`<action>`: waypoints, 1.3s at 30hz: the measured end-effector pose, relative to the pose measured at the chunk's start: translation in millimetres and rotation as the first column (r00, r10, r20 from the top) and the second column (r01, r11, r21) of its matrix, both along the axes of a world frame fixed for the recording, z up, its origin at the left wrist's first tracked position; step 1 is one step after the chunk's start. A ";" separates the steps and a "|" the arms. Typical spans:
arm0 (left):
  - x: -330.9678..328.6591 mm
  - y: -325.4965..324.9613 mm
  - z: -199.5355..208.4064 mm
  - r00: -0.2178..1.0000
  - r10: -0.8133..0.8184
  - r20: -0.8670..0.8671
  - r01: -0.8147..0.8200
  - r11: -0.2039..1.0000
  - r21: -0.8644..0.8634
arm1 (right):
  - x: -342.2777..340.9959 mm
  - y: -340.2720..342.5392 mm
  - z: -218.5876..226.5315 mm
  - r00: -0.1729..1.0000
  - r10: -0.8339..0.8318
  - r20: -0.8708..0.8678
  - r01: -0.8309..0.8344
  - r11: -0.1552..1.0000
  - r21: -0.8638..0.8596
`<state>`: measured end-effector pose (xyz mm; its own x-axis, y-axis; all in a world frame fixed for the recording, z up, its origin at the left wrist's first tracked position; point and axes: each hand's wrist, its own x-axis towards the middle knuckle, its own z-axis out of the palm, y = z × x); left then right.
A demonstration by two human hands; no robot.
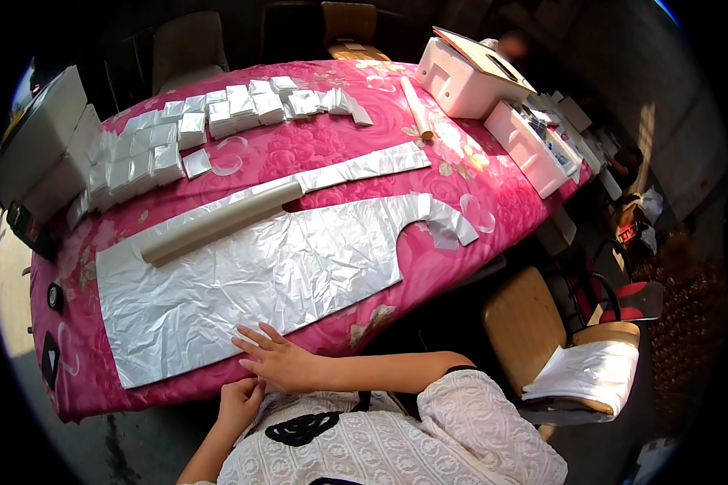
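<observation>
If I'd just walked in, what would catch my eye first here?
Probably the bright pink cloth, with a big, crinkled white sheet spread over its near left part and a long tube lying on it. Toward the far left, white packets stand stacked in rows. At the sheet's near edge, the right hand has its fingers spread, with the left hand just below it.

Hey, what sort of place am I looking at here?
Possibly a makeshift folding or packing workspace: a table with a pink floral cloth bears stacks of small, square, silvery-white folded packets, a large, crinkled, silvery-white plastic sheet spread flat, and a pale rectangular foam box.
</observation>
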<state>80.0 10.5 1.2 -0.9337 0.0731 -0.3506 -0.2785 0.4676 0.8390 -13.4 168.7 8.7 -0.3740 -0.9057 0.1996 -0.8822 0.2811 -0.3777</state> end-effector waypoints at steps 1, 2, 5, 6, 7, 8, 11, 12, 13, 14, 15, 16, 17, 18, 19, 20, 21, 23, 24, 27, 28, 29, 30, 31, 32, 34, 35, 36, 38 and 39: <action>-3.5 2.2 19.4 0.998 -0.051 -0.030 0.045 0.986 -0.163 | -7.5 3.6 10.4 0.998 0.054 -0.008 -0.054 0.997 0.054; -5.2 1.8 26.1 0.990 -0.072 -0.125 0.046 0.979 -0.197 | -13.0 5.9 16.1 0.993 0.113 -0.019 -0.110 0.988 0.107; -14.6 -2.4 40.5 0.949 -0.137 -0.285 0.053 0.958 -0.282 | -23.2 5.7 13.1 0.989 0.090 -0.116 -0.092 0.996 -0.015; -20.7 -4.0 41.1 0.923 -0.131 -0.361 0.023 0.957 -0.288 | -28.8 6.7 14.8 0.993 0.089 -0.080 -0.090 0.996 -0.019; -26.9 -5.9 41.2 0.891 -0.124 -0.436 -0.009 0.957 -0.290 | -38.5 10.5 18.9 0.995 0.088 -0.045 -0.089 0.996 -0.021; -32.2 -8.7 41.2 0.855 -0.114 -0.506 -0.044 0.956 -0.290 | -48.6 12.0 23.1 0.996 0.091 -0.007 -0.091 0.996 -0.022; -47.6 -24.3 43.0 0.818 -0.075 -0.570 -0.101 0.957 -0.272 | -91.7 10.8 23.6 0.957 0.037 0.287 0.029 0.975 -0.222; -50.3 -31.2 42.9 0.808 -0.043 -0.588 -0.142 0.954 -0.265 | -111.5 8.7 29.0 0.945 -0.002 0.327 0.061 0.984 -0.168; -53.0 -34.3 48.4 0.808 -0.045 -0.588 -0.152 0.948 -0.280 | -131.9 8.7 31.8 0.928 -0.045 0.369 0.132 0.968 -0.213; -56.0 -39.4 49.1 0.809 -0.037 -0.587 -0.157 0.948 -0.277 | -151.2 4.2 37.3 0.900 -0.111 0.421 0.211 0.957 -0.197; -60.9 -41.9 49.2 0.806 -0.033 -0.590 -0.156 0.952 -0.265 | -172.5 -0.5 35.9 0.812 -0.168 0.560 0.311 0.935 -0.171; -64.9 -45.0 48.7 0.804 -0.027 -0.593 -0.156 0.954 -0.255 | -192.0 -9.9 40.0 0.561 -0.156 0.813 0.455 0.879 -0.145; -69.2 -47.5 45.2 0.797 -0.023 -0.604 -0.147 0.962 -0.230 | -217.5 -17.5 33.2 0.436 -0.116 0.892 0.531 0.834 -0.151; -70.2 -49.7 44.5 0.804 -0.012 -0.595 -0.153 0.962 -0.227 | -239.2 -30.6 39.8 0.471 -0.156 0.868 0.573 0.802 -0.167; -73.7 -50.0 43.0 0.807 -0.009 -0.591 -0.147 0.965 -0.215 | -264.1 -41.0 34.9 0.405 -0.084 0.911 0.629 0.748 -0.211; -76.0 -50.5 43.7 0.811 -0.007 -0.585 -0.145 0.967 -0.212 | -285.3 -54.7 33.8 0.399 -0.110 0.910 0.686 0.694 -0.217; -79.2 -50.6 43.8 0.817 -0.016 -0.576 -0.136 0.966 -0.220 | -311.2 -67.1 20.9 0.407 -0.074 0.910 0.718 0.642 -0.269; -84.3 -52.0 40.6 0.820 -0.012 -0.573 -0.122 0.973 -0.196 | -348.5 -92.9 9.7 0.415 -0.182 0.892 0.783 0.570 -0.248; -86.6 -52.4 39.3 0.821 -0.012 -0.571 -0.116 0.976 -0.186 | -360.9 -105.7 7.3 0.421 -0.213 0.882 0.791 0.562 -0.242; -91.5 -55.9 37.4 0.834 0.006 -0.552 -0.114 0.980 -0.161 | -379.5 -141.0 2.0 0.380 -0.287 0.879 0.826 0.532 -0.184; -92.5 -57.1 36.2 0.836 0.004 -0.549 -0.111 0.981 -0.161 | -382.3 -149.4 1.2 0.327 -0.302 0.896 0.846 0.516 -0.135; -93.1 -58.4 35.6 0.838 0.002 -0.546 -0.110 0.980 -0.164 | -384.1 -157.3 1.2 0.273 -0.313 0.910 0.862 0.500 -0.086; -93.6 -59.5 35.0 0.839 -0.002 -0.544 -0.105 0.981 -0.166 | -388.0 -160.3 -0.1 0.362 -0.505 0.783 0.832 0.554 -0.028; -93.8 -60.4 34.1 0.836 -0.008 -0.548 -0.105 0.979 -0.173 | -392.3 -159.1 -0.8 0.447 -0.658 0.606 0.808 0.588 0.042; -92.7 -61.2 33.8 0.835 -0.008 -0.550 -0.110 0.977 -0.182 | -389.8 -160.7 3.0 0.525 -0.755 0.392 0.785 0.608 0.121; -91.0 -62.5 33.0 0.832 -0.012 -0.554 -0.118 0.973 -0.198 | -375.0 -157.8 5.5 0.597 -0.798 0.078 0.801 0.599 0.003; -89.3 -62.9 33.2 0.830 -0.009 -0.557 -0.129 0.970 -0.208 | -363.4 -155.3 7.9 0.601 -0.795 -0.085 0.793 0.606 -0.058; -88.9 -63.1 33.6 0.826 -0.013 -0.564 -0.133 0.967 -0.217 | -358.5 -145.3 8.9 0.683 -0.730 0.013 0.730 0.682 -0.043; -86.3 -62.5 34.4 0.825 -0.027 -0.564 -0.124 0.966 -0.228 | -349.5 -113.2 13.7 0.801 -0.560 0.211 0.580 0.813 -0.046; -84.8 -62.0 34.0 0.823 -0.032 -0.568 -0.122 0.965 -0.231 | -334.5 -95.0 17.0 0.841 -0.480 0.248 0.511 0.856 -0.077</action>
